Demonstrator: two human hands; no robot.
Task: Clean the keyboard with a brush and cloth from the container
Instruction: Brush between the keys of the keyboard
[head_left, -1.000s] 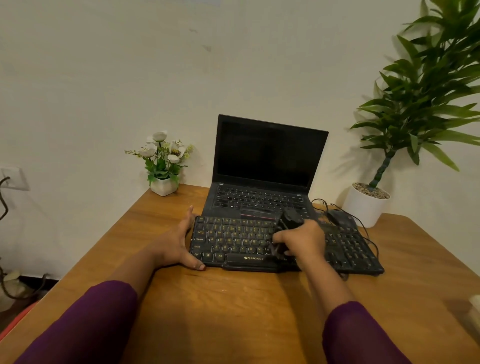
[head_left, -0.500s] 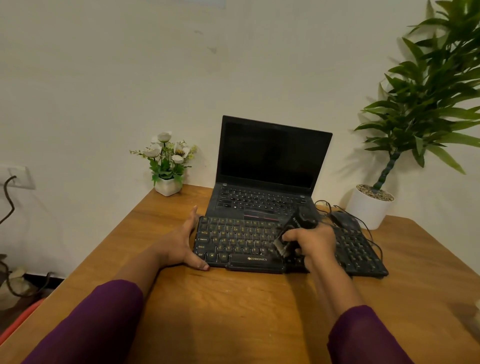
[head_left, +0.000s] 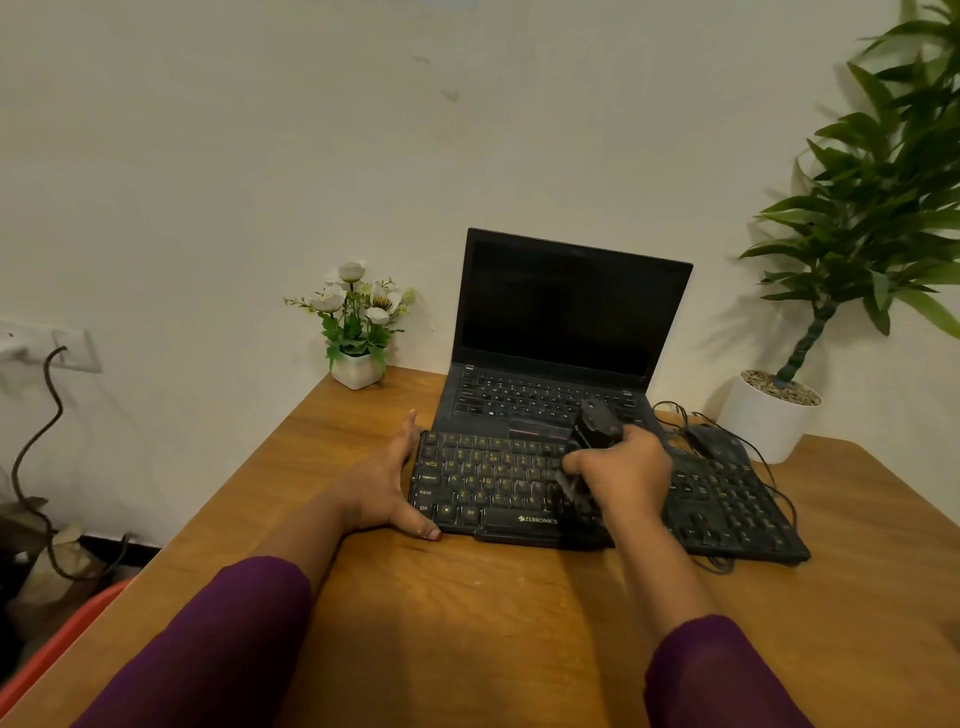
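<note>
Right hand (head_left: 623, 478) still squeezes brush (head_left: 595, 423); bristles down on middle keys of keyboard (head_left: 488, 478). Brush barely moved: small scrubs, same spot. Left hand (head_left: 384, 483) flat, fingers straight, stays against keyboard's left edge. Brushing likely unfinished; cloth not seen.

A wooden bench (head_left: 467, 623) carries an open laptop (head_left: 566, 306), a black keyboard (head_left: 483, 478) just before it, a mouse (head_left: 714, 441), a small flower pot (head_left: 357, 370) and a potted plant (head_left: 763, 421).

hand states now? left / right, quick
Left hand: open, fingers straight, resting against the left edge of the keyboard.
Right hand: closed around the black brush, held over the keys.
</note>
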